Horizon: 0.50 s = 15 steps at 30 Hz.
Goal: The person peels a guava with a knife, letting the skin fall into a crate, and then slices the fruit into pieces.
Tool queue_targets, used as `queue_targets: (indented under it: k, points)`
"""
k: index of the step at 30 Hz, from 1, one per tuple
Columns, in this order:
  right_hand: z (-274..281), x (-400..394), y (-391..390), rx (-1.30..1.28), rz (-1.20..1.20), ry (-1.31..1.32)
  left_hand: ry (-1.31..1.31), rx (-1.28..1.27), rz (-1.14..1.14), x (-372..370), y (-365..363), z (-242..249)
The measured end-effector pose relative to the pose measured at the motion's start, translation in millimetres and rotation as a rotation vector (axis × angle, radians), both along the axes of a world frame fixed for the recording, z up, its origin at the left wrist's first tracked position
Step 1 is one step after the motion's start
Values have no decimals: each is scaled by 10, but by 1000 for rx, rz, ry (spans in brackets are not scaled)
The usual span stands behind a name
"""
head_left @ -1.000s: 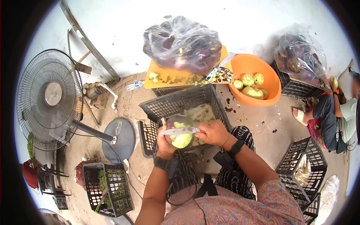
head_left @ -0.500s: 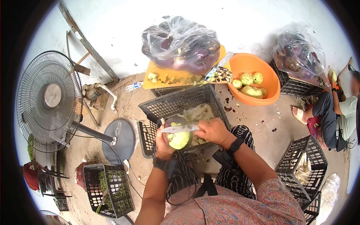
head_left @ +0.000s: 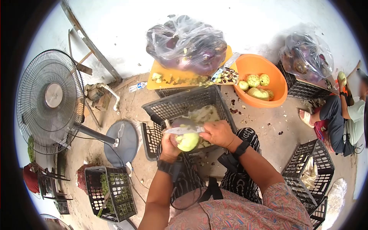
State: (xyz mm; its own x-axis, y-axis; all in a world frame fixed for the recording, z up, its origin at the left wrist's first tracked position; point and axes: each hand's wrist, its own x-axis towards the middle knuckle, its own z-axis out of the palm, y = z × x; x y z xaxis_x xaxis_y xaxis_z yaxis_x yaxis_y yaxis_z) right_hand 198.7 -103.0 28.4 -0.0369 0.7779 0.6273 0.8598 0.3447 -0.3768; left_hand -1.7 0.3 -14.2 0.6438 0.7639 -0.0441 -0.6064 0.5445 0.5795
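Note:
My left hand [head_left: 169,147] is wrapped round a partly peeled purple kohlrabi [head_left: 188,142], its pale green flesh bared on the near side and dark skin left on the far side. In my right hand [head_left: 217,133] is a knife [head_left: 180,130], gripped by its handle. Its wide blade lies across the kohlrabi, pointing left towards my left fingers. Both hands are over a black plastic crate [head_left: 180,100] between my knees, with pale peelings [head_left: 205,114] in it.
An orange tub [head_left: 281,82] holds several peeled kohlrabi. A bag of purple ones [head_left: 186,46] sits on a yellow board [head_left: 163,82] strewn with scraps. A fan [head_left: 53,96] stands left, a crate of greens [head_left: 111,195] below it. Another person [head_left: 333,109] sits at right.
The kohlrabi has turned slightly in my left hand, showing more smooth pale flesh. The knife has shifted a little to the right and stays against it.

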Motion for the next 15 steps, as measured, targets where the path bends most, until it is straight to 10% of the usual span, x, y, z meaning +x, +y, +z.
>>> queue_targets:
  k: [15]
  points:
    - [9,41,4,-11,-20,-3,43,26,-66,-63,20,-26]
